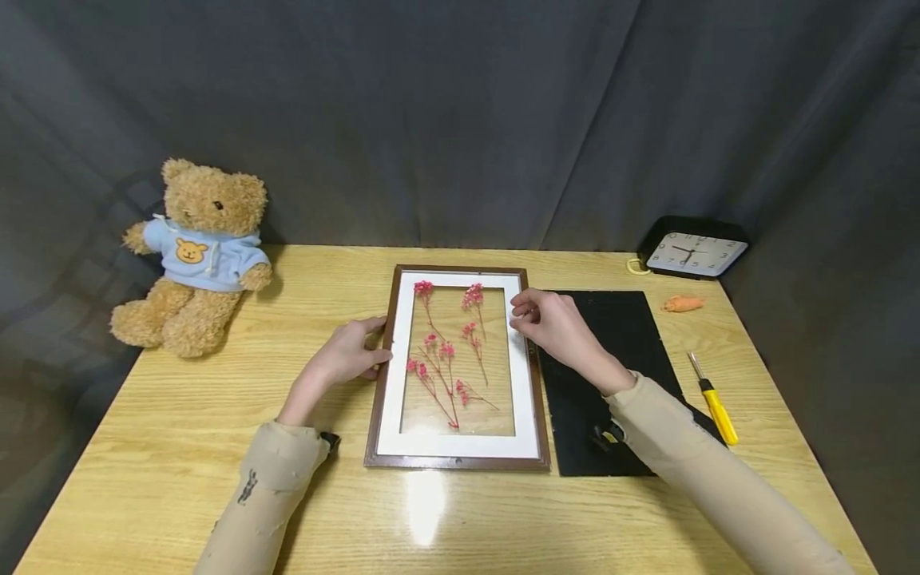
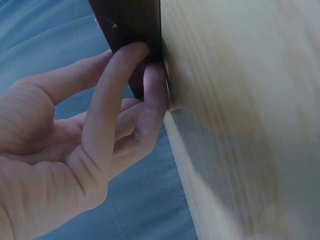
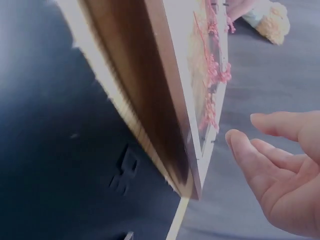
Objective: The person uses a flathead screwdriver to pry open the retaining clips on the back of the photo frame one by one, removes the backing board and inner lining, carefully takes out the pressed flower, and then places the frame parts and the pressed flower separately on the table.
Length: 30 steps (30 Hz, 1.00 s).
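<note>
A brown picture frame (image 1: 539, 447) with a white mat (image 1: 460, 446) lies on the table. Several sprigs of pink dried flowers (image 1: 446, 351) are spread inside the mat's opening, some overlapping the mat. My left hand (image 1: 346, 351) holds the frame's left side, with bent fingertips against its dark edge (image 2: 135, 30) in the left wrist view. Over the right strip of the mat hovers my right hand (image 1: 549, 319), thumb and fingers loosely bent. In the right wrist view a gap shows between that hand's thumb and fingers (image 3: 240, 142), and nothing shows between them.
A black backing board (image 1: 596, 383) lies right of the frame. Beyond it are a yellow-handled screwdriver (image 1: 719, 411), a small orange object (image 1: 683, 303) and a black clock (image 1: 693, 249). At the left back sits a teddy bear (image 1: 208, 255) in a blue hoodie, near a dark curtain (image 1: 417, 120).
</note>
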Tool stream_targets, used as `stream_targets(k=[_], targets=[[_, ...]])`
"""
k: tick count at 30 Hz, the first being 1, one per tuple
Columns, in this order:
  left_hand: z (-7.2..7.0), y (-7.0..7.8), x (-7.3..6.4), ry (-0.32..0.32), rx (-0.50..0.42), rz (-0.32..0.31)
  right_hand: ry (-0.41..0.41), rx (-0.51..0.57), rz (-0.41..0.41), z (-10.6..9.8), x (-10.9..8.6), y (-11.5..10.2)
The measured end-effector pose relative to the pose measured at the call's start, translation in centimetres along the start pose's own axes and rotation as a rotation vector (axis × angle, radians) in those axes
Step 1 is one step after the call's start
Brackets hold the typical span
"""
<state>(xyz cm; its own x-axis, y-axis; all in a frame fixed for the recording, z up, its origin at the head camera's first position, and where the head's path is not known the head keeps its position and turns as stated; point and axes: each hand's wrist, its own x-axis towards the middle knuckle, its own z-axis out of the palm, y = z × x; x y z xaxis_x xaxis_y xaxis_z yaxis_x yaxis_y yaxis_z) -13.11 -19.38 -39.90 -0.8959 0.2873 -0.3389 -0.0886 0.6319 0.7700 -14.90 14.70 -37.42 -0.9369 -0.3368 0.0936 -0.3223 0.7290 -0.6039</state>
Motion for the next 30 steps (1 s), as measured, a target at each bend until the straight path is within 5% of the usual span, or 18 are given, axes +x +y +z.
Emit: stream_targets(k=[12,30], targets=[[0.1,-0.2,0.1,0.013,0.021,0.023,-0.072,-0.016,0.057,2.8,3.7,-0.8],[0.1,0.0,0.0,0.023,0.03,0.017,-0.069,-0.157,0.037,4.4,5.3,-0.9]])
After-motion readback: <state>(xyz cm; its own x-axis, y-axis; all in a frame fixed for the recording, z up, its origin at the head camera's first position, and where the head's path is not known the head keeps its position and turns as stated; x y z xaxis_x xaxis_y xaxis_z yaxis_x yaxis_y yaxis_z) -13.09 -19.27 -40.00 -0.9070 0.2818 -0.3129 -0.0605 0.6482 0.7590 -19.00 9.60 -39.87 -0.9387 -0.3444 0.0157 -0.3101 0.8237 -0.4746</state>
